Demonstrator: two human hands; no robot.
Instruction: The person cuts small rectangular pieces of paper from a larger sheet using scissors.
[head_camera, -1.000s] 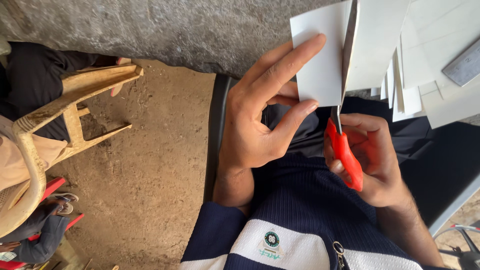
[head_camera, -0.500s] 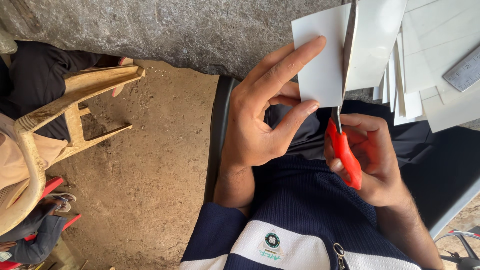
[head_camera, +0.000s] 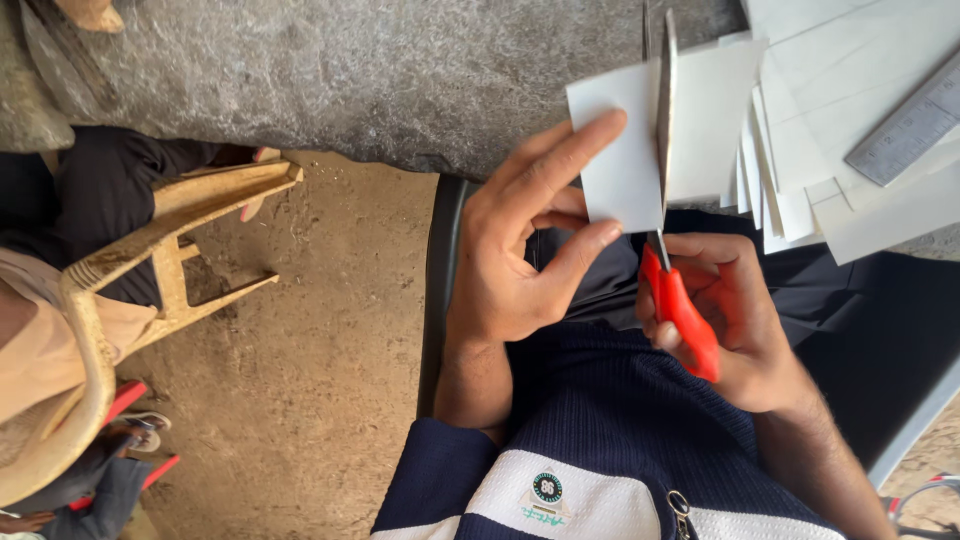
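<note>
The white card (head_camera: 620, 150) sat in front of the person's chest, pinched by the left hand (head_camera: 520, 260): its forefinger lay across the face of the sheet and the thumb pressed from below near the bottom edge. The right hand (head_camera: 735, 320) was closed around the red handles of the scissors (head_camera: 665, 180), whose blades stood almost shut and ran up through the card, well into the cut.

The likeliest trouble looked to be the left thumb, which lay just beside the blades; a hurried snip could nick it. The card was held on one side of the cut only, so the free half might sag and pull the line crooked or tear the last stretch.

Beyond the hands, a stack of white sheets (head_camera: 800, 190) lay fanned on the grey stone surface (head_camera: 350, 80), with a metal ruler (head_camera: 905, 130) resting on top at the right. To the left, over bare earthen floor (head_camera: 300, 380), stood a worn wooden chair (head_camera: 170, 260) with another person seated in it, only partly in view.
</note>
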